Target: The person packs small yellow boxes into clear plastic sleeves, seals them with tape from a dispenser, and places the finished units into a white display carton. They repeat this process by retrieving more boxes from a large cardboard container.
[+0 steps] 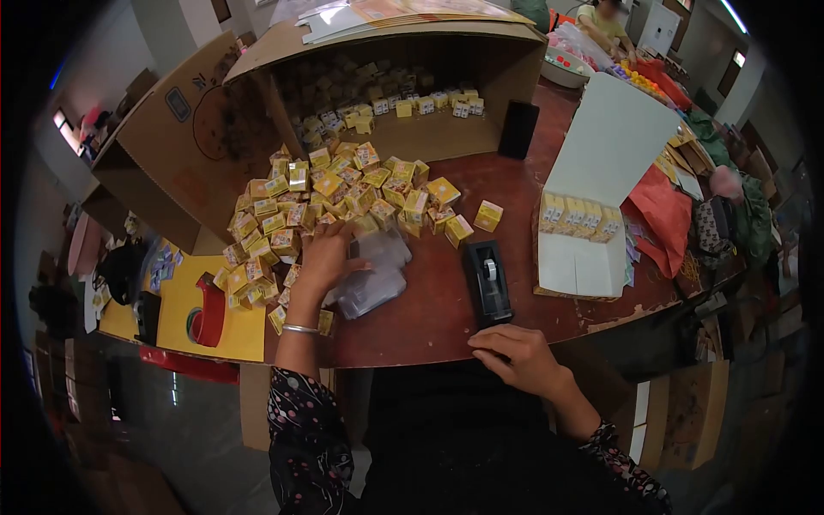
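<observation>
My left hand [326, 259] reaches over the edge of a pile of small yellow printed boxes [330, 193]. Its fingers are parted and the thumb points toward a stack of clear plastic bags [373, 279] just beside it. In front of the black tape dispenser [488, 279], my right hand [519, 356] is held at the table's front edge. Thumb and fingers are pressed together there, and anything between them is too small to make out. A roll of tape sits in the dispenser.
Behind the pile, a large cardboard box [498, 137] lies open with more small boxes inside. On the right stands an open white carton [584, 262] holding a row of small boxes. A black phone-like slab [518, 129] leans nearby. Another person [603, 26] sits farther back.
</observation>
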`<state>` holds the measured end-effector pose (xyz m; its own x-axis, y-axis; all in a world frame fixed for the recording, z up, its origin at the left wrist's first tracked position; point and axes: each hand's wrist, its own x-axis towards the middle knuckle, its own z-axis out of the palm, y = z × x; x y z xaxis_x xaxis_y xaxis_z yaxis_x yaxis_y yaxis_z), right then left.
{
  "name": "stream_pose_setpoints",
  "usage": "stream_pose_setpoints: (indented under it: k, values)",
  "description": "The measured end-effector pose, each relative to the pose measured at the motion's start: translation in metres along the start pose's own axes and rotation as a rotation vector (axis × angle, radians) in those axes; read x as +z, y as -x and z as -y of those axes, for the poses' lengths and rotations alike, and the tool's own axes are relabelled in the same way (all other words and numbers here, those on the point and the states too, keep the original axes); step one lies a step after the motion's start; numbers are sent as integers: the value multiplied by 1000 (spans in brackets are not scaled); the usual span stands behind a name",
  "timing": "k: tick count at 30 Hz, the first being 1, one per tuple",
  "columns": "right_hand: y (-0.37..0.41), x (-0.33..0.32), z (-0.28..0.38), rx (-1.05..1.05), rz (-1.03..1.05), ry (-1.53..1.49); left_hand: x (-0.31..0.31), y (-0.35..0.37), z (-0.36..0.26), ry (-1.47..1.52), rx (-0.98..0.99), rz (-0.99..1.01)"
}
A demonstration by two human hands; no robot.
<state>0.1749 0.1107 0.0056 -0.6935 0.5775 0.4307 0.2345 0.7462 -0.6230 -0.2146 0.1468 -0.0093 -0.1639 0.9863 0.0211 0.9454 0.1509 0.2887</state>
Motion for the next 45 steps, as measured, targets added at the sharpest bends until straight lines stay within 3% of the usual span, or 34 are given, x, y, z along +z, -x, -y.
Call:
stream_pose_setpoints:
  k: [1, 4, 7, 16, 23, 26, 29, 32, 34, 38, 43, 45]
  values:
    - [0, 1, 0, 7, 4, -8, -2, -1, 0, 39, -20, 52]
    - [0, 2, 2, 14, 12, -30, 0, 8, -8, -45, 35, -128]
    - [-2, 6, 8, -6, 15, -53, 6, 9, -10, 98, 21, -221]
    - [2, 18, 13, -17, 52, -140, 16, -2, 2, 148, -56, -281]
    - [5, 24, 12, -25, 53, -206, 5, -13, 18, 532, -109, -266]
    - [-1, 21, 12, 40, 62, -265, -25, 14, -13, 579, -104, -339]
    - [-22, 18, 19, 103, -42, -425, -31, 35, -18, 290, 204, -603]
    - [-51, 17, 20, 72, -89, -499, -43, 64, -46, 308, 207, -572]
    - [-71, 19, 30, 54, -147, -529, -52, 88, -72, 368, 309, -544]
    - [-78, 18, 38, 107, -78, -671, -60, 125, -99, 330, 402, -491]
    - [-59, 1, 30, 259, 389, -856, -57, 144, -107, 281, 503, -447]
    - [-54, -12, 33, 338, 553, -993, -56, 148, -108, 400, 451, -326]
